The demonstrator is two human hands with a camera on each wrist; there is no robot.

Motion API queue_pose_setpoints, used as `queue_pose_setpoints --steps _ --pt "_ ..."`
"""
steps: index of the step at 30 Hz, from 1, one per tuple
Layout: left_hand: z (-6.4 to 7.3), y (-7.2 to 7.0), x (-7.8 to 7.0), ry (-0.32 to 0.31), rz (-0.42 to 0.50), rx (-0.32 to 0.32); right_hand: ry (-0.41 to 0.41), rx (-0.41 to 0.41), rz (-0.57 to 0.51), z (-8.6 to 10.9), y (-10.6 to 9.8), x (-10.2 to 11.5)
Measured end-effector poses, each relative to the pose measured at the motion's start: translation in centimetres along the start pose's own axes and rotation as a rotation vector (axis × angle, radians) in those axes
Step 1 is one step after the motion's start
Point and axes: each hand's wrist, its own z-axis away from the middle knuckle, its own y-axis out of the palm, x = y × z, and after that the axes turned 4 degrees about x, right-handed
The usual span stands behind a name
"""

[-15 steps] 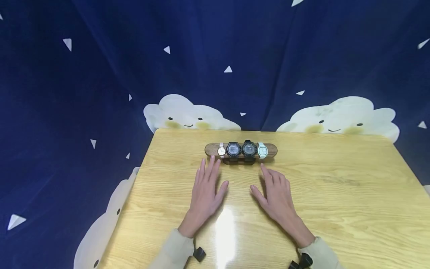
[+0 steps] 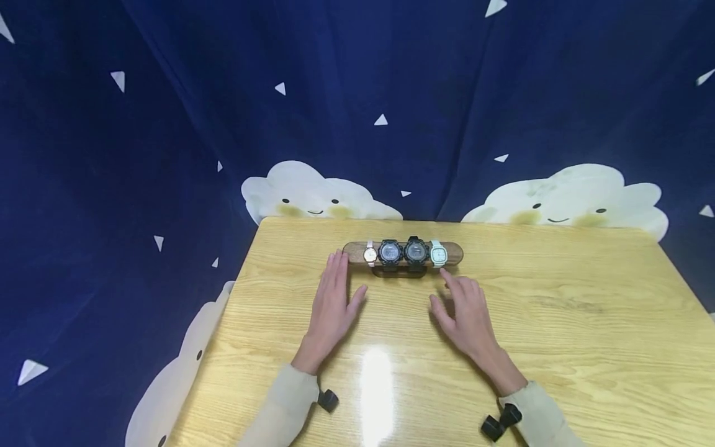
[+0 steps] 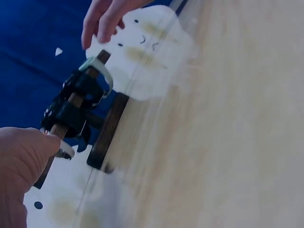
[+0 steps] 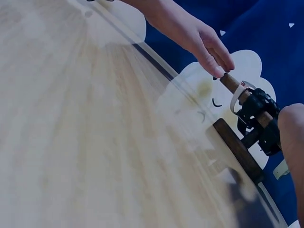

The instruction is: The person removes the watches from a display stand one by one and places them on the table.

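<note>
A dark wooden watch stand point(image 2: 457, 253) stands near the table's far edge. Along its bar sit a small pale-strapped watch point(image 2: 370, 255), two chunky black watches point(image 2: 390, 251) and a mint-green watch point(image 2: 439, 254) at the right. My left hand point(image 2: 331, 307) is stretched out flat, its fingertips right at the bar's left end; in the right wrist view the left hand point(image 4: 194, 38) also reaches that end. With relaxed fingers, my right hand point(image 2: 468, 313) lies in front of the bar's right end, its index fingertip close below the mint watch's strap. Nothing is held in either hand.
The stand's bar rises on a short post above a rounded base point(image 3: 109, 135). Behind the pale wooden table point(image 2: 558, 335) hangs a dark blue curtain point(image 2: 357, 74) with white triangles and smiling clouds. Small black devices point(image 2: 328, 400) are worn at both wrists.
My left hand has slid left, from in front of the small watch to the bar's left end, fingers closer together. My right hand has shifted slightly right.
</note>
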Motion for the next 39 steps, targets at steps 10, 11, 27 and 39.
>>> queue_pose_setpoints --steps 10,11,27,39 --pt "-2.1 -0.3 1.5 0.028 -0.002 0.047 -0.049 -0.156 -0.061 -1.9 0.3 -1.7" --pt "-2.2 -0.3 1.6 0.033 0.008 0.052 -0.04 -0.161 -0.061 -2.0 0.4 -1.8" --pt "-5.1 -0.4 3.8 0.077 0.248 0.136 0.044 -0.179 -0.046 -3.6 0.7 -3.0" --pt "-6.5 -0.7 3.8 0.016 0.464 0.206 0.033 -0.197 -0.061 -4.5 1.1 -3.7"
